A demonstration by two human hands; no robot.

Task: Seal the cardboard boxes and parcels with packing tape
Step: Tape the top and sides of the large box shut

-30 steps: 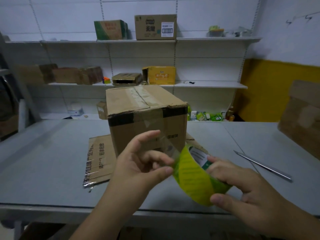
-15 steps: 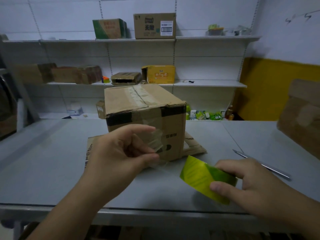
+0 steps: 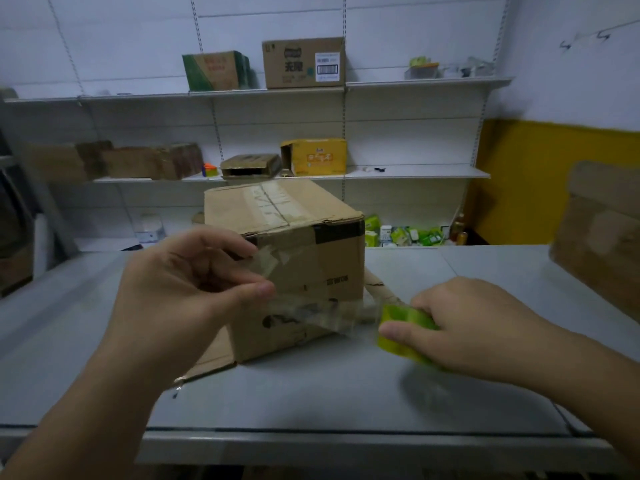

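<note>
You have one cardboard box (image 3: 287,258) in front of you, standing on one sheet of flattened cardboard (image 3: 214,355) in the middle of the counter (image 3: 346,393), its top flaps down with old tape along the seam. One strip of clear tape (image 3: 311,310) runs across the box's near face, low down, between your two hands; whether it touches the face cannot be told. Your left hand (image 3: 187,282) has its fingers (image 3: 239,242) curled, and forefinger and thumb pinch the strip's free end just in front of the box's left corner. Your right hand (image 3: 474,323) is clamped on the one roll of tape (image 3: 405,323), green-sided, with the thumb on its near edge and the other fingers wrapped over the top, low over the counter just right of the box. Behind the box, two wall shelves carry cartons: the upper shelf (image 3: 415,83) holds two, a green box (image 3: 216,71) and a brown box (image 3: 304,63); the lower shelf (image 3: 415,173) holds a yellow box (image 3: 315,156), a flat carton (image 3: 251,165) and blurred brown ones further left. One more piece of cardboard (image 3: 602,233) rises at the counter's right edge.
</note>
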